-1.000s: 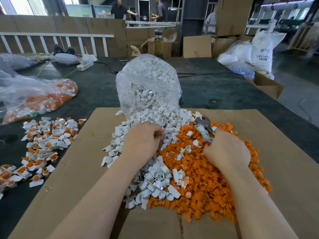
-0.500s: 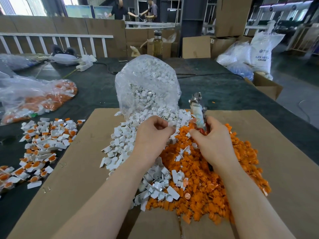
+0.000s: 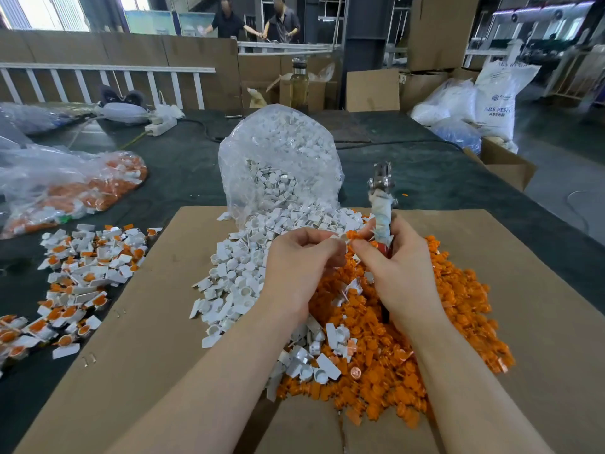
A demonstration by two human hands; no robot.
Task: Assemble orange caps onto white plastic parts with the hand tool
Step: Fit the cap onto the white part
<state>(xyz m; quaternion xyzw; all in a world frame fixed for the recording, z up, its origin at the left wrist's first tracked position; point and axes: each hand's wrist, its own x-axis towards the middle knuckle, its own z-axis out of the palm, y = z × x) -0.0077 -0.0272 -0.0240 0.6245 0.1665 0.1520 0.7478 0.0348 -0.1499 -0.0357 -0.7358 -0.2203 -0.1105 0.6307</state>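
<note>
Head view. The left hand (image 3: 301,263) and the right hand (image 3: 397,267) meet above the border between the heap of white plastic parts (image 3: 239,283) and the heap of orange caps (image 3: 425,355), both lying on a cardboard sheet (image 3: 137,355) on the desk (image 3: 170,178). The left grip pinches a small white part (image 3: 337,238) between thumb and forefinger, fingers curled, knuckles toward the camera. Just to its right, touching or nearly so, an orange cap (image 3: 355,235) sits at the tips of the right thumb and forefinger. The cap thus lies directly rightward of the left grip, the two pieces facing each other along a roughly horizontal line; whether they are already mated cannot be told.

The remaining right fingers clasp the hand tool (image 3: 381,211), so the right grip grasps both tool and cap. The tool's long axis stands almost upright, wrapped handle in the fist, metal head (image 3: 379,178) above and beyond both hands, well clear of the pinched pieces. Judged from this, the coming move requires the head to swing down to the joined pair, or the pair to rise to it.

Finished pieces (image 3: 82,276) lie on the left; a clear bag (image 3: 278,158) spills white parts behind.
</note>
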